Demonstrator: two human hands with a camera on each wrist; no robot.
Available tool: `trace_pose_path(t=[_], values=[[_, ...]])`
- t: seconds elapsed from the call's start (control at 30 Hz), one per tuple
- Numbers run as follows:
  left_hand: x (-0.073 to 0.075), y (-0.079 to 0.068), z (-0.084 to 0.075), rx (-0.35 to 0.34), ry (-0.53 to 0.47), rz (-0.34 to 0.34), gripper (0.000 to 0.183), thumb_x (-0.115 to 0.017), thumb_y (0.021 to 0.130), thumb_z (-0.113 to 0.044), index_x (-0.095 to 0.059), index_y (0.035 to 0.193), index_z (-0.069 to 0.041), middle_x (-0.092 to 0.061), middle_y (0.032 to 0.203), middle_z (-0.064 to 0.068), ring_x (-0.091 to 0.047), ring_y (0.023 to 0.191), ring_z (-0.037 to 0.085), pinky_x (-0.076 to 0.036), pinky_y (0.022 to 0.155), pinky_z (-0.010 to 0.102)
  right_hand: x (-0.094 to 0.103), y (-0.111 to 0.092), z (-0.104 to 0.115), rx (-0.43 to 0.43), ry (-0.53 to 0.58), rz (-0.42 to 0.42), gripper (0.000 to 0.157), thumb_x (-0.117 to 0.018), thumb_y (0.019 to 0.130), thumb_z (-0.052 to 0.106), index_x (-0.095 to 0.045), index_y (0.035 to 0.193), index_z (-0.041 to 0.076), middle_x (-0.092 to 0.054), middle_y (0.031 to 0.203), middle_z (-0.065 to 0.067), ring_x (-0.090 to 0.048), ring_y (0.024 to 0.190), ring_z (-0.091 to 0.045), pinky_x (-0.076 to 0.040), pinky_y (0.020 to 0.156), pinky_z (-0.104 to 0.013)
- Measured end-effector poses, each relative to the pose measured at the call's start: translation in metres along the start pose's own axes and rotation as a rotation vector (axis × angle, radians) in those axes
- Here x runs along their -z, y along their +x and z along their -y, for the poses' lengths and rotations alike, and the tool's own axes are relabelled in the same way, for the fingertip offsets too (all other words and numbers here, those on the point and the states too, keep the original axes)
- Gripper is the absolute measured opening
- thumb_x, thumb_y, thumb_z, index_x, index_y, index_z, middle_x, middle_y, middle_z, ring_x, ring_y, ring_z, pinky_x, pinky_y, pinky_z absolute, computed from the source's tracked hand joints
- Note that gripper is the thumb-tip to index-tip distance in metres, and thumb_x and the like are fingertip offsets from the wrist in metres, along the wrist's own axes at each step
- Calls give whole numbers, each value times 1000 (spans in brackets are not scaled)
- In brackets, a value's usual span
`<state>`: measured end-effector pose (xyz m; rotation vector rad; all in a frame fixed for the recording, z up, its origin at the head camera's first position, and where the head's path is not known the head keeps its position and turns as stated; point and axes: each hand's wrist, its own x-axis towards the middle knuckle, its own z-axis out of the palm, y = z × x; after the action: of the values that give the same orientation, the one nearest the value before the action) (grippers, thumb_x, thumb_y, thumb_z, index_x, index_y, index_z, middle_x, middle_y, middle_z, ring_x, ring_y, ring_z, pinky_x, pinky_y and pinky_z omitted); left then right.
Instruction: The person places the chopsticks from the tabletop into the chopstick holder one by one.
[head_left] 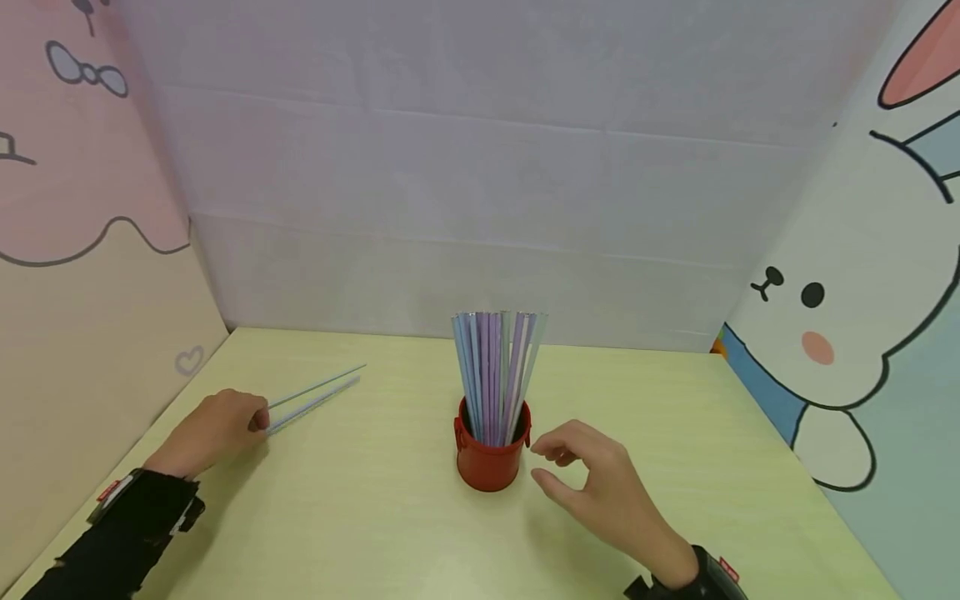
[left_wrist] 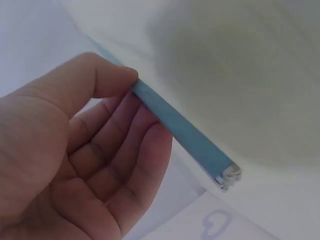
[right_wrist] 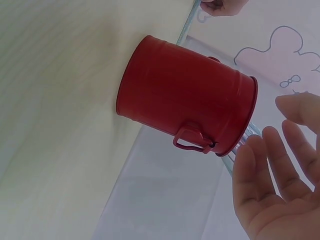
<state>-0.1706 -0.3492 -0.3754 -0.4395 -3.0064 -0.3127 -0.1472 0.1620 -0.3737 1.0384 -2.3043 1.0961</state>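
Note:
My left hand (head_left: 225,423) pinches a slim light-blue stick (left_wrist: 175,125) between thumb and fingers. Its near end looks whitish and crumpled in the left wrist view. Just below it in the head view, a pale lavender stick (head_left: 315,406) runs nearly parallel; whether that one is touched, I cannot tell. A small red bucket (head_left: 489,467) stands upright at the middle of the table, filled with several blue, purple and clear sticks (head_left: 491,367). Close to the bucket's right side, my right hand (head_left: 592,483) hovers with fingers loosely bent and holds nothing.
The pale yellow-green table (head_left: 360,517) meets a whitish back sheet (head_left: 480,192). Panels with cartoon drawings stand at left and right, one showing a white rabbit (head_left: 847,333). A small side handle (right_wrist: 190,140) sticks out from the bucket.

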Motion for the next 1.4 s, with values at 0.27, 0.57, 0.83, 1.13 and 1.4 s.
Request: trace_pose_path(t=[0.27, 0.57, 0.83, 1.13, 1.4], values=[[35, -2, -53, -90, -49, -52, 20, -70, 78, -8, -59, 80, -24, -52, 69, -16, -48, 63, 3, -45, 58, 27, 2, 3, 2, 18, -14, -19, 29, -77, 78, 12, -63, 102, 22, -60, 95, 12, -55, 82, -5, -54, 67, -29], [58, -15, -130, -213, -70, -133, 28, -66, 75, -7, -56, 82, -32, -51, 72, -22, -48, 65, -3, -46, 57, 20, 3, 8, 13, 65, -3, -28, 31, -77, 78, 12, -62, 104, 22, -59, 96, 11, -54, 83, -6, -53, 69, -27], [45, -8, -181, -396, -75, -124, 23, -68, 75, -7, -57, 80, -27, -48, 74, -20, -45, 60, -2, -43, 53, 18, 1, 13, 29, 173, 23, -52, 38, -76, 76, 5, -63, 107, 21, -59, 101, 10, -53, 85, -6, -50, 70, -21], [18, 15, -228, -500, -111, 2, 18, -68, 74, -5, -59, 76, -21, -50, 72, -16, -44, 61, 1, -42, 56, 18, -11, 14, 37, 202, 25, 14, 39, -78, 76, 7, -62, 107, 23, -56, 101, 12, -52, 88, -6, -49, 73, -16], [0, 31, -257, -558, -104, -49, 24, -68, 71, -3, -52, 70, -20, -43, 66, -13, -40, 59, 5, -34, 53, 18, -21, 12, 35, 209, -29, 111, 32, -78, 77, 9, -63, 101, 22, -57, 97, 9, -52, 90, -6, -48, 75, -15]])
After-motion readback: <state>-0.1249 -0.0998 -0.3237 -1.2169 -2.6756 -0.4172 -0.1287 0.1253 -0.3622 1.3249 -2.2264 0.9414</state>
